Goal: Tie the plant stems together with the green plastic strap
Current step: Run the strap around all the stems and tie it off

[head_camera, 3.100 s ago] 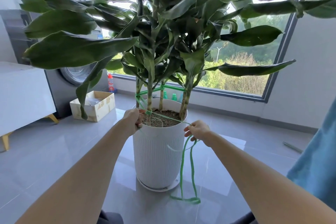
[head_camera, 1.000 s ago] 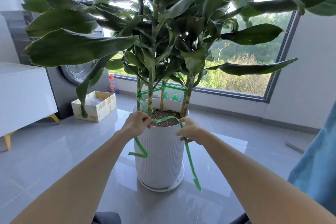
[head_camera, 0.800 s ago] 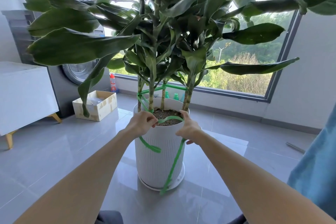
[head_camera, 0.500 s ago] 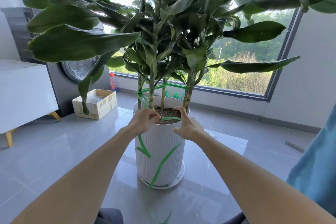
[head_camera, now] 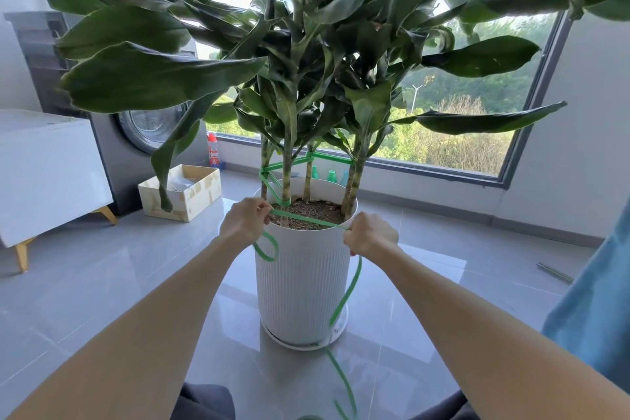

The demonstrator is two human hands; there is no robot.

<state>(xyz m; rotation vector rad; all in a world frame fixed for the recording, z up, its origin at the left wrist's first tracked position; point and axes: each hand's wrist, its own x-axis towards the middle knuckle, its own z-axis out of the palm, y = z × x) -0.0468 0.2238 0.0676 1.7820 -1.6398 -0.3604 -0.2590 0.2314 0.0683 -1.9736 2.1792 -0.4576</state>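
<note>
I hold the green plastic strap (head_camera: 303, 219) taut, left hand (head_camera: 246, 220) pinching 1 side, right hand (head_camera: 370, 235) fisted round the other, to cinch the stems (head_camera: 285, 177).

On floor (head_camera: 102, 283) before window (head_camera: 460, 133): pot (head_camera: 303, 283), stems (head_camera: 286, 181) in it, strap (head_camera: 329, 157) round them. Left of pot: box (head_camera: 184, 194), with washer (head_camera: 136, 133) and bottle (head_camera: 213, 153) behind it.

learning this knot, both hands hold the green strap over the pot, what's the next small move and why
Probably carry the right hand and its long tail across toward the left hand to cross the ends: the green strap runs taut between them, already looped round the stems, with no knot visible yet.
</note>
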